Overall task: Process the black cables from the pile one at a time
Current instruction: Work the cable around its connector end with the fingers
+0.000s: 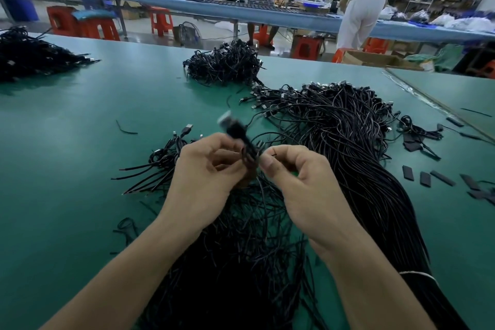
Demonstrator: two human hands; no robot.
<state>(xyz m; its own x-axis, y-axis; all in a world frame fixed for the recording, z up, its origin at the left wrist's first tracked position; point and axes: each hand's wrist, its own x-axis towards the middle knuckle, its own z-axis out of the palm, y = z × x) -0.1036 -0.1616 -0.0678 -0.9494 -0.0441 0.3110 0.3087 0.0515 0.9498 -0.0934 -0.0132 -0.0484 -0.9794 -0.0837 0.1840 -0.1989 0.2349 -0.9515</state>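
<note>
Loose cable heap [241, 249] at 6 o'clock, under both wrists; left hand [203, 169] and right hand [302, 177] at centre, fingers curled, both pinching one black cable [237, 132], plug end blurred, pointing 11 o'clock; long cable pile [348, 142] at 2 o'clock on green surface [80, 142]; tangle [225, 64] at 12 o'clock.

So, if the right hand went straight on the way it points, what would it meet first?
The right hand is at the blurred black cable; just beyond, probably the left hand.
</note>
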